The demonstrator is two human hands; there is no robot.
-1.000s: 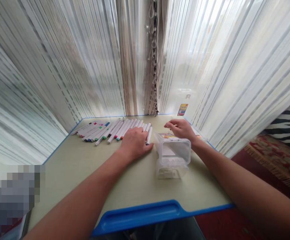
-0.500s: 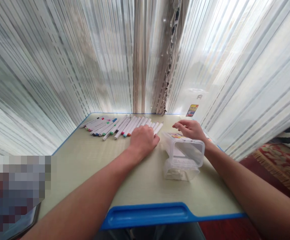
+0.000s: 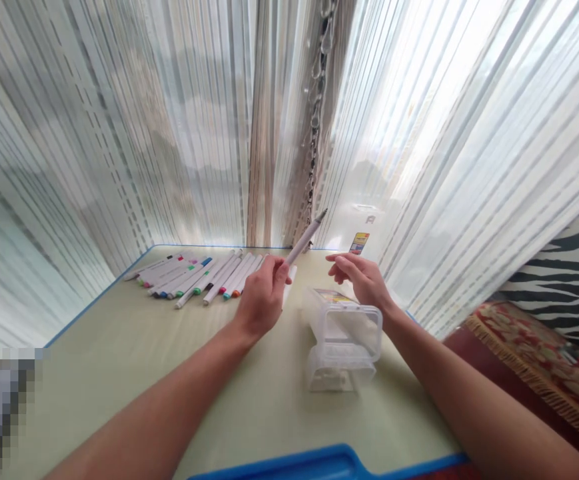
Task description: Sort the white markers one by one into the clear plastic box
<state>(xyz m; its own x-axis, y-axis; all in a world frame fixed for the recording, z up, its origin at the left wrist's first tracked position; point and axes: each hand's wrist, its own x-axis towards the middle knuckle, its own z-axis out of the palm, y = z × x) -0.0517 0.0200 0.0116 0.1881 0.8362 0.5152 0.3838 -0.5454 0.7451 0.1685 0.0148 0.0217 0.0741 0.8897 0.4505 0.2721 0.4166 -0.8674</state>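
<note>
My left hand [image 3: 263, 293] is closed around a white marker [image 3: 305, 241], which tilts up to the right with a dark grey upper end. Under and beyond that hand, several white markers [image 3: 194, 277] with coloured ends lie in a row on the table. My right hand [image 3: 359, 275] has its fingers partly stretched out with nothing seen in them, just behind a clear plastic box [image 3: 352, 333]. The box lies on its side, its opening towards me and its lid part folded down in front. Printed paper shows on its top.
The pale green table [image 3: 134, 373] has a blue rim and a blue tray groove [image 3: 314, 463] at the near edge. Striped curtains [image 3: 194, 133] hang right behind it. A clear hang tab with a label [image 3: 360, 243] stands at the back. A patterned rug with fringe [image 3: 529, 367] lies to the right.
My left hand has lifted a marker from the right part of the row and now holds it up at a slant. My right hand stays behind the box. The view has shifted slightly.
</note>
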